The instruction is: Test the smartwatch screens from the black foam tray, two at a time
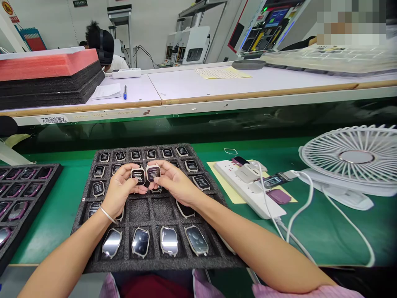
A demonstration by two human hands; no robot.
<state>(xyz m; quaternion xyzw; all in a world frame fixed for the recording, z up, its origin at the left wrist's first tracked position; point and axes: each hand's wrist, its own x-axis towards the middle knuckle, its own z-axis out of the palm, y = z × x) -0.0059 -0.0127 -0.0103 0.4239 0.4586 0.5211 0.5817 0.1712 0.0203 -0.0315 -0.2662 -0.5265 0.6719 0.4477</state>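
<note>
Two hands [124, 192] holding smartwatches [145, 174], foam tray [149, 211] beneath, power strip [248, 186] beside

watch case [138, 176]: glossy glass, polished metal rim | foam tray [149, 265]: rough, matt | fan [341, 149]: plastic

Colours here are pretty lol: speckled charcoal foam tray [144, 209] on a green table [46, 231], black-faced smartwatches [138, 176] with pale rims and white text. Far left, a coral-red foam slab [46, 64] on black foam [49, 89]; right, a white fan [350, 153] beside yellow paper [223, 184].
</note>
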